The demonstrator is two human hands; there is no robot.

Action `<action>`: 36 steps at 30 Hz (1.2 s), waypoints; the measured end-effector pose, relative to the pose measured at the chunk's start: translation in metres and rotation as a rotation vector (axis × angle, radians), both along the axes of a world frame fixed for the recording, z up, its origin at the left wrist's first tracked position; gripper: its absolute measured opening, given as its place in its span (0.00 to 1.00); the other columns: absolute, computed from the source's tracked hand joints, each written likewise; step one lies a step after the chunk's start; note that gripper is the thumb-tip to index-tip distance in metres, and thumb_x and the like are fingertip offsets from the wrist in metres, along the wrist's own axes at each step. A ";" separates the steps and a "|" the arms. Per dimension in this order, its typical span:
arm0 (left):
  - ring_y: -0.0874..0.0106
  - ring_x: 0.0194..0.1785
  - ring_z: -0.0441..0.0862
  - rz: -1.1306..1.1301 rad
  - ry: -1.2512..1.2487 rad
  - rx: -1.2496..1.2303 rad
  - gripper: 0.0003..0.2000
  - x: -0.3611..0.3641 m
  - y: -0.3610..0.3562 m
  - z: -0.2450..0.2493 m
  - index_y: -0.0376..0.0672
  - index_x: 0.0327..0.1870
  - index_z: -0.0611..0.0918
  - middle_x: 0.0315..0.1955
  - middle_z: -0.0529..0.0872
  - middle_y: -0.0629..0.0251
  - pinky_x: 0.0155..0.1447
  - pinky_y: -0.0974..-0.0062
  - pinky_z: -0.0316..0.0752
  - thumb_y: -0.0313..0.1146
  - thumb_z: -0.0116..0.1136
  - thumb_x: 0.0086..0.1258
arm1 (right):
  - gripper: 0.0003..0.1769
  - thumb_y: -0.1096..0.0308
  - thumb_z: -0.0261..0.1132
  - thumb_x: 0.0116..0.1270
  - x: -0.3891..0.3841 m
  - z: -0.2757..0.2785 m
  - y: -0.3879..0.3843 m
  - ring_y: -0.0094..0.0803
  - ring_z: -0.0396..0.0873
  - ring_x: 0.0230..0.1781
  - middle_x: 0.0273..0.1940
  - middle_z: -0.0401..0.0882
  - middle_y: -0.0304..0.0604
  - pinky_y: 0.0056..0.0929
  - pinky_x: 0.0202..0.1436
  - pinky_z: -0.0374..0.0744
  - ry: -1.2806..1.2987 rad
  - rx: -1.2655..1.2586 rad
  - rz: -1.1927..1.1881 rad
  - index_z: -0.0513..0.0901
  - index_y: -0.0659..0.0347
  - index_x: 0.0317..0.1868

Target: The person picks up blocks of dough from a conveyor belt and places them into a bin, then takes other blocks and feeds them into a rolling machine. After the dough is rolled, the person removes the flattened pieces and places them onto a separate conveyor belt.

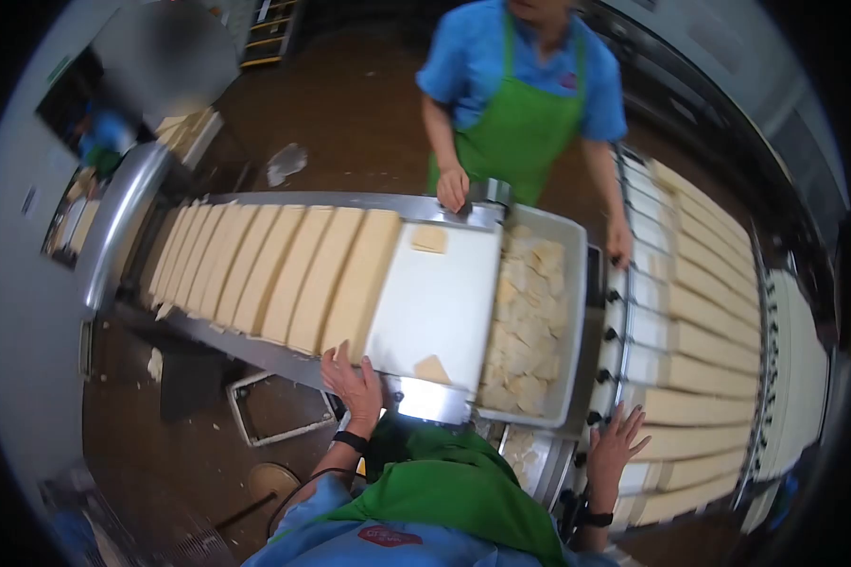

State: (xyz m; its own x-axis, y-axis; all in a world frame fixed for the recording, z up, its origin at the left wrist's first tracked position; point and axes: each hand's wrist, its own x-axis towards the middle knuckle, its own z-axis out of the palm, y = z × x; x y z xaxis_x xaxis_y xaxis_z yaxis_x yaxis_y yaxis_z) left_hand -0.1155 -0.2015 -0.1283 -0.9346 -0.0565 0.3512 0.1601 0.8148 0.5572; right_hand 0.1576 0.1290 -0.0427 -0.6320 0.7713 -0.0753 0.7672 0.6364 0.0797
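My left hand (354, 386) is at the near edge of the conveyor, its fingers apart and the fingertips right at the end of the last pale dough strip (361, 274). Several similar strips lie side by side behind that one, across the belt. My right hand (616, 446) has its fingers spread at the edge of the rack (641, 326) on the right, close to the ends of the dough strips (700, 408) lying on it. Neither hand holds anything.
Two small dough scraps, one squarish (429, 239) and one triangular (432, 369), lie on the white belt (425, 302). A white bin (569, 312) of dough scraps (529, 321) stands at the belt's end. Opposite, a co-worker in a green apron (515, 123) touches the conveyor's far edge.
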 end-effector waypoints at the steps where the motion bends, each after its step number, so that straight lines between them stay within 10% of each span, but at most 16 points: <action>1: 0.47 0.64 0.66 0.157 -0.039 -0.008 0.27 -0.005 -0.008 -0.003 0.38 0.66 0.70 0.62 0.66 0.43 0.68 0.46 0.58 0.34 0.61 0.66 | 0.49 0.59 0.69 0.63 -0.023 0.004 -0.011 0.52 0.41 0.82 0.79 0.47 0.61 0.70 0.77 0.37 0.003 0.051 0.023 0.53 0.56 0.80; 8: 0.40 0.59 0.70 0.081 -0.316 0.212 0.39 -0.034 -0.021 0.001 0.32 0.69 0.64 0.56 0.64 0.39 0.64 0.53 0.69 0.34 0.72 0.59 | 0.32 0.66 0.68 0.63 -0.316 -0.014 -0.093 0.53 0.67 0.64 0.62 0.71 0.58 0.48 0.69 0.63 0.564 -0.504 0.861 0.73 0.66 0.67; 15: 0.41 0.60 0.70 -0.014 -0.438 0.207 0.42 -0.042 -0.021 0.010 0.29 0.69 0.61 0.57 0.65 0.39 0.64 0.53 0.70 0.34 0.73 0.57 | 0.28 0.61 0.70 0.62 -0.515 -0.088 -0.124 0.45 0.69 0.60 0.55 0.73 0.50 0.47 0.62 0.66 0.383 -0.295 0.869 0.77 0.65 0.59; 36: 0.45 0.59 0.75 -0.346 -0.431 -0.236 0.44 -0.070 0.004 0.004 0.46 0.72 0.67 0.61 0.74 0.46 0.62 0.51 0.72 0.44 0.75 0.50 | 0.31 0.47 0.69 0.63 -0.376 -0.108 -0.026 0.55 0.78 0.50 0.48 0.79 0.61 0.49 0.57 0.76 0.597 -0.210 0.515 0.80 0.69 0.52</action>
State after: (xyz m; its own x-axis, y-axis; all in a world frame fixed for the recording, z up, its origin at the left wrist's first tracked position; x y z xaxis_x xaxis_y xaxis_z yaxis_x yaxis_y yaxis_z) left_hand -0.1858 -0.1973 -0.1242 -0.9457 0.3100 -0.0977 0.2379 0.8651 0.4416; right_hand -0.2180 0.1026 -0.1504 -0.8827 0.3807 0.2757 0.2502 0.8770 -0.4102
